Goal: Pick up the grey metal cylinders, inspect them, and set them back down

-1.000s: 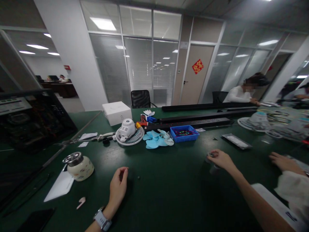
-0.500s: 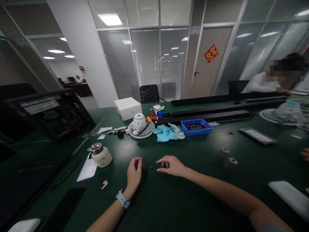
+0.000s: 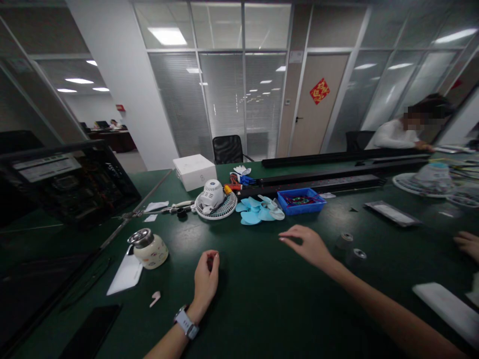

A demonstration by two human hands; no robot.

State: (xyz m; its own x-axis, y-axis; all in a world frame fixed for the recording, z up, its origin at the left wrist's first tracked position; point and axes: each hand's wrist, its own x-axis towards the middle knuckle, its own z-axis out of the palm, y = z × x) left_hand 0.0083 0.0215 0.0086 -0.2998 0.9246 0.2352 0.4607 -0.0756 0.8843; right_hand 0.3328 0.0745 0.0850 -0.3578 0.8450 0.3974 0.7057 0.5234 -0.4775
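My left hand (image 3: pixel 205 276), a watch on its wrist, rests on the green table (image 3: pixel 262 309) with its fingers curled and thumb against the fingertips; what they hold is hidden. My right hand (image 3: pixel 306 244) hovers palm down over the table, fingers together and bent, between the light blue fan blades (image 3: pixel 258 210) and two small dark cylinders (image 3: pixel 351 248). Whether it carries anything is not clear. A white fan motor on its grille (image 3: pixel 215 200) lies beyond my left hand.
A cream jar with a metal lid (image 3: pixel 148 248) stands by white paper (image 3: pixel 125 273), a pink bit (image 3: pixel 154 298) and a black phone (image 3: pixel 90 331). Farther off are a blue tray (image 3: pixel 301 199), white box (image 3: pixel 194 171), black rails (image 3: pixel 325 178) and an open computer case (image 3: pixel 63 182). Another person's hand (image 3: pixel 467 243) is at right.
My right hand left the cylinders, reached in beside my left hand near a tiny dark speck, then drew back to the right. The speck no longer shows. The left hand stayed put.
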